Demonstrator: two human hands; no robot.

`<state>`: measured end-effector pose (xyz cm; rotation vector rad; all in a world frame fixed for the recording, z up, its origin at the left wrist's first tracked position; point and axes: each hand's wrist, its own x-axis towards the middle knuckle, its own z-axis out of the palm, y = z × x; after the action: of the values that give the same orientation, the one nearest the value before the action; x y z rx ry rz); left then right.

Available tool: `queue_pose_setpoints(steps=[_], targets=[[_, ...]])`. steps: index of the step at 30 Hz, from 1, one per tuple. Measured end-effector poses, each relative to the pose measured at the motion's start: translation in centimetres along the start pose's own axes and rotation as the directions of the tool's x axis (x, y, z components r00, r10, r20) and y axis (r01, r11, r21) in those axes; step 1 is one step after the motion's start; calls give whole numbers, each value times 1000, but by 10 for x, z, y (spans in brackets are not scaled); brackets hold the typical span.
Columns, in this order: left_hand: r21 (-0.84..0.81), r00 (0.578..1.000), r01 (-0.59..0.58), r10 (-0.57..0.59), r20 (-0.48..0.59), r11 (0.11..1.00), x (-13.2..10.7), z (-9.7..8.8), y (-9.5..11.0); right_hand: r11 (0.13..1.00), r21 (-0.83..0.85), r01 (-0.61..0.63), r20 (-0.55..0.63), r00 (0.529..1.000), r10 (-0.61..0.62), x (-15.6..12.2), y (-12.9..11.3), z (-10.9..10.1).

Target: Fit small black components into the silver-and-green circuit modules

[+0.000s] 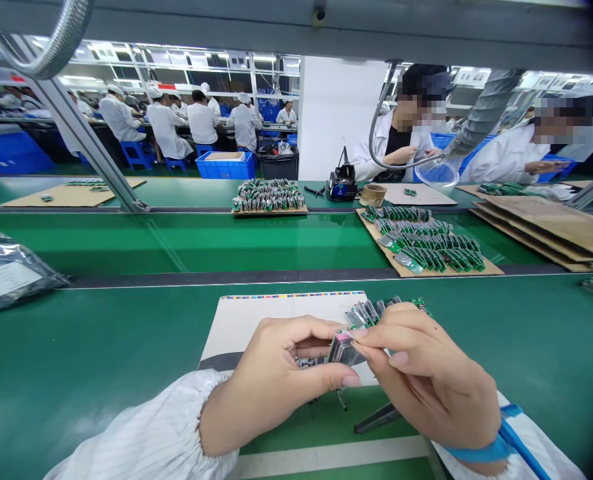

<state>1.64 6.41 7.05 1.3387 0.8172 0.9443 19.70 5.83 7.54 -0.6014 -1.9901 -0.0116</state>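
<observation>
My left hand (271,383) and my right hand (426,377) meet above a white card mat (256,320) on the green table. Both pinch a small silver metal-cased module (344,348) between thumbs and fingertips. A row of similar small green-and-silver modules (376,310) lies on the mat just behind my right hand. Tiny dark parts (306,363) lie under my left fingers. Both wrists wear white sleeves; a blue strap (496,443) circles the right wrist.
A green conveyor belt (226,240) runs across behind the mat. Cardboard sheets with many modules (426,243) sit at right, another batch (269,197) farther back. A silver bag (6,267) lies left. Two people in white coats work opposite, by a soldering station (341,183).
</observation>
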Motion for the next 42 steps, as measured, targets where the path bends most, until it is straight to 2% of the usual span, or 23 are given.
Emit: queue_pose_setpoints(steps=[4, 9, 12, 16, 23, 27, 30, 34, 39, 42], targets=[[55, 1000, -25, 25, -6, 998, -1, -1, 0, 986, 159, -48, -45, 997, 55, -4, 3, 5], [73, 999, -53, 53, -9, 996, -1, -2, 0, 904, 395, -165, -64, 976, 207, -12, 4, 9], [130, 996, -86, 85, 15, 988, -2, -2, -2, 880, 433, -197, -37, 971, 235, -14, 4, 10], [299, 986, -165, 167, 19, 940, -3, -2, -3, 866, 453, -212, -19, 969, 247, -15, 4, 12], [508, 906, -393, 419, 68, 766, -4, -1, -1, 872, 441, -213, -27, 968, 250, -16, 4, 15], [575, 855, -477, 502, 129, 665, -4, 0, -2, 875, 435, -213, -32, 967, 251, -15, 4, 18], [592, 835, -505, 529, 151, 628, -4, 1, -1, 873, 445, -199, -32, 971, 237, -16, 5, 19], [577, 834, -500, 539, 120, 646, -4, -1, -4, 847, 458, -268, -12, 951, 307, -19, 10, 16], [402, 890, -409, 455, -21, 819, 3, -5, -18, 776, 413, -477, 203, 879, 432, -20, 15, 19], [341, 903, -379, 424, -66, 860, 12, -7, -30, 713, 447, -540, 229, 840, 492, -23, 15, 26]])
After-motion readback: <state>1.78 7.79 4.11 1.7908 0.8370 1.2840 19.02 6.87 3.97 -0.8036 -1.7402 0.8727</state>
